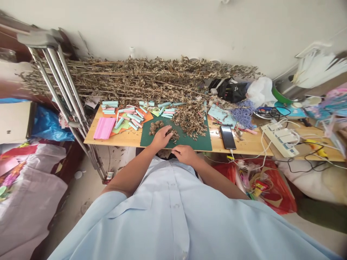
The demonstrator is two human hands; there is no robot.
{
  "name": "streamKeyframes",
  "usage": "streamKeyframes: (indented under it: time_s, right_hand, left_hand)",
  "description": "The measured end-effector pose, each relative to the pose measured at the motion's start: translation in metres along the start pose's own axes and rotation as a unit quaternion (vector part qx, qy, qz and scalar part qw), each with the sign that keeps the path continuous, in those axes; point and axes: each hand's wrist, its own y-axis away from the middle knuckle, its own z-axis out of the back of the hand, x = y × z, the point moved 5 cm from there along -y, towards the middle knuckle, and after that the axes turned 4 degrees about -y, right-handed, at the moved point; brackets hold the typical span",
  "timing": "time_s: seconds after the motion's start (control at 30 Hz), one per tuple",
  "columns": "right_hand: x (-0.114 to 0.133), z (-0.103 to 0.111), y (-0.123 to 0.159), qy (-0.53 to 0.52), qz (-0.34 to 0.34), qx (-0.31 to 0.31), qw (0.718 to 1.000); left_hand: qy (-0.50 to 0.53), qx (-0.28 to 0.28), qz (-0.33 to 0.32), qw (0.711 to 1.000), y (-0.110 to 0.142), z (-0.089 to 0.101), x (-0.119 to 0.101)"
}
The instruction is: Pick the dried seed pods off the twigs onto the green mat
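Observation:
My left hand (162,138) rests over the green mat (202,143) at a small heap of crumbled dried leaves (174,136). Its thumb and fingers are a little apart, touching the heap. Several brown balls of pressed leaf (156,126) sit just behind that hand. My right hand (185,154) is at the mat's front edge, fingers curled and thumb pressed in; whatever is in them is too small to make out. To the right on the mat spreads a larger pile of dried leaves (191,121).
Long bundles of dried stalks (135,77) lie along the wall. Blue and pink paper rolls (135,117) and a pink packet (104,128) are on the left. A phone (227,137), power strip (280,139) and purple yarn (243,112) lie right. Metal crutches (63,83) lean at the left.

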Motion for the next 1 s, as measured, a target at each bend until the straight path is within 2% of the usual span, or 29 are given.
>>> streamKeyframes:
  time_s: [0.13,0.23,0.4,0.53,0.6,0.7,0.9,1.0]
  right_hand:
    - [-0.016,0.037,-0.018,-0.021,-0.026,-0.149,0.988]
    - [-0.035,0.060,-0.042,0.043,-0.055,-0.207,0.976]
    - [-0.053,0.073,-0.093,0.166,-0.034,-0.146,0.975]
    - [-0.062,0.070,-0.118,0.216,-0.075,-0.111,0.967]
    - [-0.067,0.070,-0.121,0.218,-0.097,-0.110,0.965]
    - [-0.071,0.080,-0.118,0.210,-0.112,-0.142,0.961]
    - [-0.074,0.107,-0.100,0.172,-0.114,-0.227,0.952]
    - [-0.078,0.113,-0.092,0.133,-0.108,-0.240,0.955]
  left_hand:
    - [0.033,-0.010,-0.023,0.999,0.004,0.002,-0.001]
    - [0.050,-0.024,-0.039,0.998,0.007,0.005,-0.002]
    - [0.044,-0.039,-0.072,0.996,0.010,0.006,-0.004]
    - [0.048,-0.045,-0.075,0.995,0.012,0.008,-0.004]
    - [0.058,-0.046,-0.067,0.995,0.013,0.009,-0.005]
    - [0.070,-0.047,-0.053,0.995,0.014,0.010,-0.003]
    - [0.092,-0.051,-0.040,0.994,0.013,0.008,0.001]
    - [0.094,-0.042,-0.030,0.994,0.013,0.008,0.000]
